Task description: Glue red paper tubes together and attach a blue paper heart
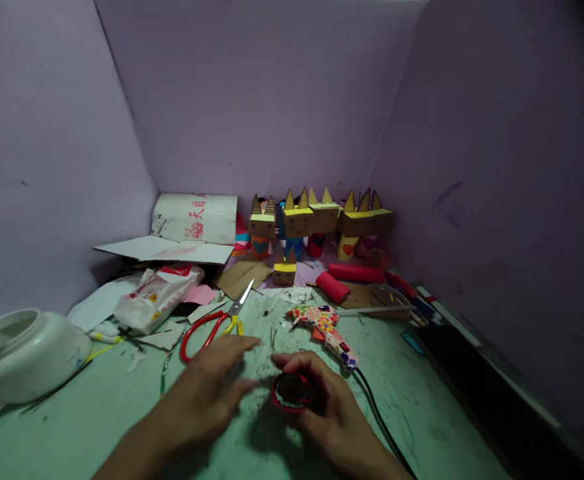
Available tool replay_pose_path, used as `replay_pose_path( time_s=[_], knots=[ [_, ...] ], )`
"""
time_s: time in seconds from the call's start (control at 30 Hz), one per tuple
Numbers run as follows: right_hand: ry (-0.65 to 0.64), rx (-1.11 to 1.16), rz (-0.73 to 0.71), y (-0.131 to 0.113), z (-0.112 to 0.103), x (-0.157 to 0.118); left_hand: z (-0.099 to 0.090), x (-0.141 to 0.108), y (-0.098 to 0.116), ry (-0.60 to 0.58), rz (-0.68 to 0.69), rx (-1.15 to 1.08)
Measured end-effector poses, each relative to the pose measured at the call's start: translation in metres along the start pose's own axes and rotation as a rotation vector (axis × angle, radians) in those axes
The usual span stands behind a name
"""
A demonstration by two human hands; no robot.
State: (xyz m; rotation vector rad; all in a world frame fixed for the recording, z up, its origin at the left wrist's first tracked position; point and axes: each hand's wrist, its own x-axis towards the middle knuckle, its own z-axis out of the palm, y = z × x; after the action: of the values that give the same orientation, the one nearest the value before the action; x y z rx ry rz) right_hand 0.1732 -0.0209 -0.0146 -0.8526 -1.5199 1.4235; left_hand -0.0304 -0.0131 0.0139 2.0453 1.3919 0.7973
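A small red tube (291, 392) stands near the front of the table, its dark round opening facing up at me. My right hand (329, 407) curls around its right side, fingers behind and thumb in front. To the left of the tube, my left hand (209, 393) is held with thumb and fingers apart, holding nothing. Just beyond that hand lie scissors (219, 320) with red and yellow handles. A flower-patterned glue gun (325, 330) rests behind my right hand, with a clear glue stick (375, 310) in its rear and a black cord running toward me.
Cardboard animal figures (297, 223) on coloured tubes line the back wall, a small cardboard head (285, 273) before them. Red rolls (333, 287) lie at centre right. At left are a tissue pack (159, 297), a white pot (37, 360) and cardboard sheets (167, 250). A dark slab (492, 400) borders the right.
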Motion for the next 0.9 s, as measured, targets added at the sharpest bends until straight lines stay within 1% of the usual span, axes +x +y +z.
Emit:
replay_pose_path(
  time_s=[0.03, 0.07, 0.1, 0.17, 0.23, 0.3, 0.43, 0.5, 0.57, 0.63, 0.7, 0.77, 0.83, 0.9],
  knots=[
    [0.006, -0.011, 0.025, 0.001, 0.001, 0.000, -0.008, 0.000, -0.009, 0.082, -0.049, 0.129],
    [0.013, -0.017, 0.048, 0.002, 0.001, 0.000, -0.015, 0.000, -0.018, 0.088, -0.091, 0.255],
    [0.023, -0.024, 0.066, 0.003, 0.002, 0.000, -0.020, 0.001, -0.026, 0.053, -0.127, 0.371],
    [0.056, -0.058, 0.084, 0.005, 0.001, 0.000, -0.026, 0.004, -0.035, -0.040, -0.186, 0.501],
    [0.070, -0.117, 0.098, 0.006, 0.000, 0.001, -0.026, 0.009, -0.037, -0.105, -0.203, 0.558],
    [0.065, -0.151, 0.099, 0.009, -0.001, 0.003, -0.022, 0.016, -0.033, -0.122, -0.226, 0.589],
    [0.063, -0.053, 0.075, 0.012, -0.003, 0.005, -0.018, 0.031, -0.027, -0.109, -0.396, 0.647],
    [0.069, 0.020, 0.088, 0.010, -0.004, 0.005, -0.022, 0.035, -0.028, -0.094, -0.448, 0.666],
    [0.065, 0.067, 0.128, 0.005, -0.005, 0.005, -0.030, 0.034, -0.030, -0.052, -0.465, 0.667],
    [0.042, 0.094, 0.166, -0.001, -0.005, 0.005, -0.040, 0.029, -0.030, 0.048, -0.454, 0.609],
    [0.014, 0.118, 0.161, -0.005, -0.005, 0.005, -0.048, 0.020, -0.027, 0.139, -0.427, 0.496],
    [0.001, 0.137, 0.120, -0.006, -0.006, 0.005, -0.052, 0.009, -0.021, 0.147, -0.399, 0.420],
    [0.000, 0.140, 0.095, -0.004, -0.006, 0.005, -0.050, -0.001, -0.015, 0.159, -0.308, 0.431],
    [0.009, 0.124, 0.094, -0.002, -0.006, 0.005, -0.044, -0.011, -0.013, 0.198, -0.141, 0.446]
  ],
)
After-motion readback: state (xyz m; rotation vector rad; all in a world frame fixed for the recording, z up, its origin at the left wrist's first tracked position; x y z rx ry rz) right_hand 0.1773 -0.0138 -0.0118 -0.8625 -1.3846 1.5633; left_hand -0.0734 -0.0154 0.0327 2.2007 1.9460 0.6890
